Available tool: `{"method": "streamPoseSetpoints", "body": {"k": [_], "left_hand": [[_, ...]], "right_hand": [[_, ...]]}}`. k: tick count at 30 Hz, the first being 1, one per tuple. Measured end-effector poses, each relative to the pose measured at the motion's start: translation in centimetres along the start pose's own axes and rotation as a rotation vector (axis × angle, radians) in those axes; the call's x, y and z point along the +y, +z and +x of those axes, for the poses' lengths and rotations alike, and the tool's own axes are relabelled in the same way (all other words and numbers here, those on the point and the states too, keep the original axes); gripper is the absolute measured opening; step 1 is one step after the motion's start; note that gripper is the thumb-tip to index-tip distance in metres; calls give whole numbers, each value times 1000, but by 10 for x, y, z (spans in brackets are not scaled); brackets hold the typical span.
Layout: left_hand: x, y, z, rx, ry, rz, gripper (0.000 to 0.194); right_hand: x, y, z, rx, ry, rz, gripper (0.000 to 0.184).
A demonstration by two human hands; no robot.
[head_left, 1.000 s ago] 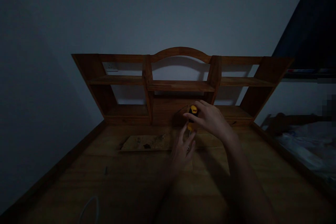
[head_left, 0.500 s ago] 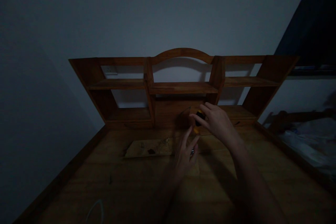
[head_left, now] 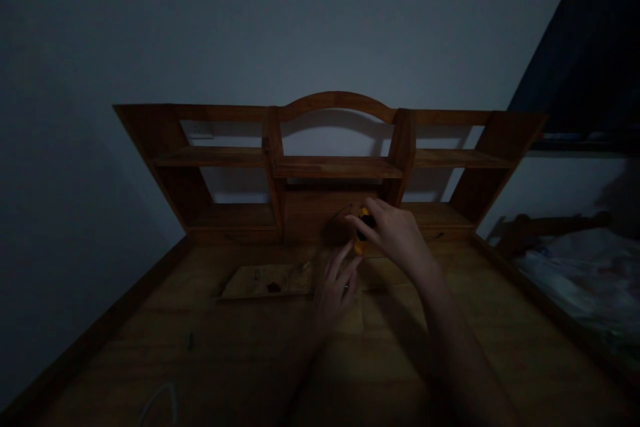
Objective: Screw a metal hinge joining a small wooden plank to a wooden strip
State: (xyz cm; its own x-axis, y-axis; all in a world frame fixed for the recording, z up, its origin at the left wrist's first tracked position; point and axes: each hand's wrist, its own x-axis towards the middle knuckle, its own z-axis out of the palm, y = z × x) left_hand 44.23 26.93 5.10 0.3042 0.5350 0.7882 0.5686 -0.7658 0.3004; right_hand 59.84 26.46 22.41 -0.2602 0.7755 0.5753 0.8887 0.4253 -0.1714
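Observation:
My right hand (head_left: 395,233) grips a small yellow and black object (head_left: 359,245) between thumb and fingers, above the wooden desk top (head_left: 240,347). Its exact kind is too dark to make out. Just below and left of it is my left hand (head_left: 336,287), fingers apart and pointing up toward the object's lower yellow end. Whether those fingertips touch it I cannot tell. Something small and shiny (head_left: 345,288) shows at the left hand's fingers. To the left lies a flat brown strip, like cardboard (head_left: 250,281), with a dark hole or patch and crumbs on it.
A wooden shelf unit (head_left: 337,167) stands along the back of the desk against the wall. A pale cord loop (head_left: 173,400) lies at the front left, with a small dark item (head_left: 191,340) beyond it. Whitish plastic or cloth (head_left: 575,267) is heaped at the right.
The whole view has shifted, so the desk and shelf sit a little further left. Both hands keep nearly the same pose around the yellow and black object.

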Motion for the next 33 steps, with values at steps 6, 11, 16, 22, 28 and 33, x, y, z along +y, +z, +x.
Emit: {"method": "streamPoseSetpoints", "body": {"k": [6,11,16,22,28,33], "left_hand": [[-5,-1,-2,42,3,56,44],[-2,-5,1,-2,11,24,49],[6,-7,1,-11,45,23,50],[5,0,-3,-35,6,73,50],[2,2,-6,-46,3,54,45],[2,1,-4,-46,-20,32,47]], "right_hand": [[3,-2,-1,-43,-109,264,45],[10,-6,1,-19,-197,330,33],[6,1,1,84,-73,-65,43],[-7,0,-1,64,-101,-84,49],[-1,-6,-4,-12,-254,298,41],[3,-1,-1,0,-255,356,30]]}}
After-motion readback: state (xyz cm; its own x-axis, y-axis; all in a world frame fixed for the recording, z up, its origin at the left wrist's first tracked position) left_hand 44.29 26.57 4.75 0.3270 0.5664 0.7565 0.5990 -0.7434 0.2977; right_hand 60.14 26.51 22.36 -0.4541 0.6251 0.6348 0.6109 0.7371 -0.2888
